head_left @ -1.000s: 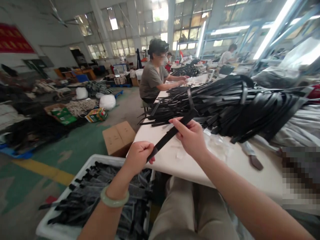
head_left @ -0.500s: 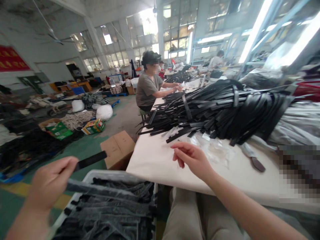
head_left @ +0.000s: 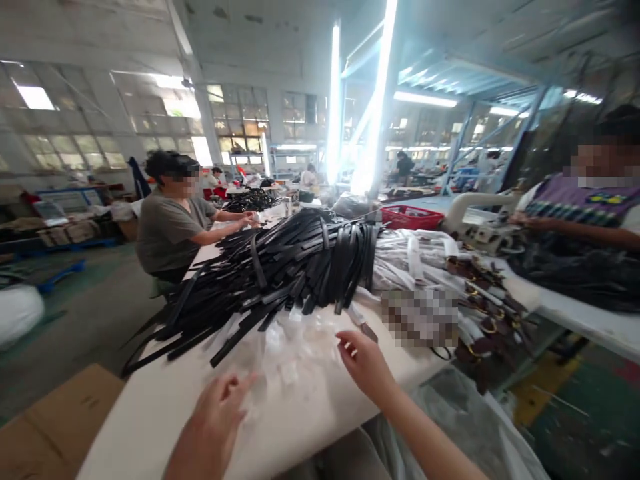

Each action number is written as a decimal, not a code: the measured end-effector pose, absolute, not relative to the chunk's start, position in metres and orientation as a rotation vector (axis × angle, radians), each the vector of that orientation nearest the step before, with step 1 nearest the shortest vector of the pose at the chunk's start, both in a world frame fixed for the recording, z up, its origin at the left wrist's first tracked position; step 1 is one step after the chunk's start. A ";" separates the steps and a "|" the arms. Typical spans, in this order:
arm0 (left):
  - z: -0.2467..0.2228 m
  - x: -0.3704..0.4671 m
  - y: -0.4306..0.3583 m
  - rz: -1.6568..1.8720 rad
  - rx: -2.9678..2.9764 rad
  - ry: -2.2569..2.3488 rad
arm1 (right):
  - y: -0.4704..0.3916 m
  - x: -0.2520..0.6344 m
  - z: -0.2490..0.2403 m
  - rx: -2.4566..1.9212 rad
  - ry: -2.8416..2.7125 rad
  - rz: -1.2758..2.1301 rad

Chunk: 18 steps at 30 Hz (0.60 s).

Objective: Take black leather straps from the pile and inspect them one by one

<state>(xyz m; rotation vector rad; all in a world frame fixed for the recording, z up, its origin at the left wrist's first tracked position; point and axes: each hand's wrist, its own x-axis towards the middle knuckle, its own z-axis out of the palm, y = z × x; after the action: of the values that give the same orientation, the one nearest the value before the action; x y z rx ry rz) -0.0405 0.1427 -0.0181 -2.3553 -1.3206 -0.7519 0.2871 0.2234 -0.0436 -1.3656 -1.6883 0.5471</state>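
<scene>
Over the near part of the white table [head_left: 125, 440], my left hand [head_left: 213, 417] is slightly blurred, its index finger stretched out and nothing visible in it. My right hand [head_left: 365, 367] has loosely bent fingers, apart and holding nothing that I can see. Its fingertips are beside thin clear plastic bags [head_left: 287, 343] spread on the tabletop. Just beyond that hand lies a plastic-wrapped strap with a brown end [head_left: 369, 331]. A large heap of black straps [head_left: 280, 260], partly bundled, lies behind the bags.
White-wrapped straps with brown ends and metal rings [head_left: 485, 313] are piled at the right, near a red basket [head_left: 413, 217]. One co-worker [head_left: 173, 220] sits at the far left side; another person [head_left: 590, 207] is at a sewing machine [head_left: 480, 223]. A cardboard box [head_left: 55, 427] stands lower left.
The view has swung right, and the bin of wrapped straps is out of frame. My left hand has let go of the black strap and moved over the table. My right hand remains over the table.
</scene>
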 end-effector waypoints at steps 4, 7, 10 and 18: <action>-0.008 0.077 0.196 -0.623 -2.539 -1.256 | 0.257 0.276 -0.035 -1.448 -1.789 0.375; -0.007 0.132 0.227 -0.637 -2.499 -1.237 | 0.260 0.283 -0.024 -1.444 -1.878 0.358; -0.007 0.154 0.239 -0.648 -2.505 -1.141 | 0.233 0.299 -0.019 -1.441 -1.909 0.356; -0.024 0.169 0.184 -0.816 -2.484 -0.685 | 0.147 0.362 -0.056 -1.335 -2.154 0.564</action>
<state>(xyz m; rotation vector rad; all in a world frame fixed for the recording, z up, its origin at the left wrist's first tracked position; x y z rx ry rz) 0.1693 0.1840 -0.0238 -2.4838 -0.6846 -0.8163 0.3619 0.1468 -0.0556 -1.3351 -2.1543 0.5643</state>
